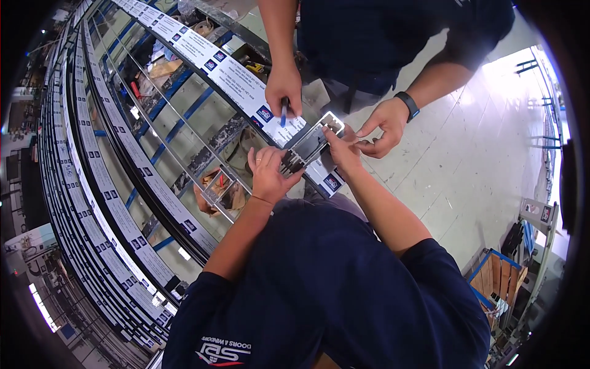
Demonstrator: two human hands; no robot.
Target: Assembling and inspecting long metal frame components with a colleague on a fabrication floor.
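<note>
Between my hands is a short cut piece of aluminium profile [309, 145], grey with a slotted, hollow cross-section. My left hand [269, 174] grips its left end, a ring on one finger. My right hand [343, 151] pinches its right end, the thumb lying on top. Beneath it runs a long profile covered in white and blue printed film [236, 79]. Facing me, a co-worker's hand [284, 86] holds a slim blue tool [284, 112], too small to name surely. The co-worker's other hand [386, 126], below a dark wristband, is beside my right fingers.
Many long film-covered profiles [117, 203] lie on a rack with blue bars [165, 147] at my left. Torn brown cardboard [228, 194] sits below the rack. A blue-framed wooden crate [495, 275] stands at the lower right, on the pale floor [455, 160].
</note>
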